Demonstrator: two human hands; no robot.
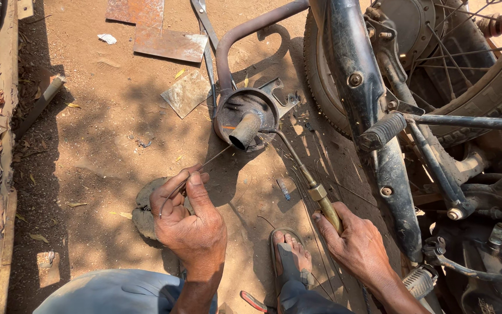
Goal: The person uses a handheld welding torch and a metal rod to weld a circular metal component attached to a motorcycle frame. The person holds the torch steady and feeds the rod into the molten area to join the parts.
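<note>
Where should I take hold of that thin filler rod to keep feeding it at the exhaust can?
Grip the filler rod at its near end, pinched between thumb and fingers as the left hand does now, coming from the left side. The rod is thin and slants up and right toward the exhaust can; the far tip sits by sparks, and the torch in the right hand fills the right side.

One head-worn camera – looking steeply down, close over the dirt ground [100, 145] – no second view.

Motorcycle wheel [437, 87] blocks right; bare dirt [100, 139] left.
</note>
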